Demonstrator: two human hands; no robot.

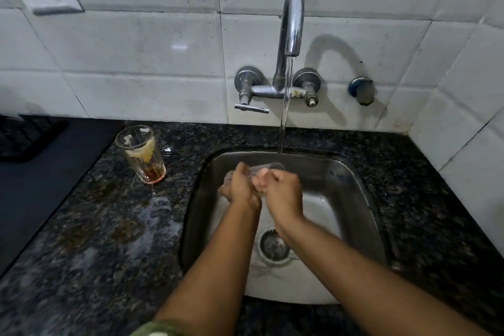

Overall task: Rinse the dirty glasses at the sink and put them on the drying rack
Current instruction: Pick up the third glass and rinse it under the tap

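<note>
Both hands, left hand (240,185) and right hand (281,191), curl fingers around a glass (266,168) under running water.

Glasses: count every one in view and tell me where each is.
2. One glass is held over the sink under the running tap by the left hand and right hand. A dirty glass stands on the counter left of the sink. Others may be out of view.

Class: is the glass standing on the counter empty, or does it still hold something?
Not empty: the glass holds brownish liquid at its bottom and a pale slice inside.
</note>
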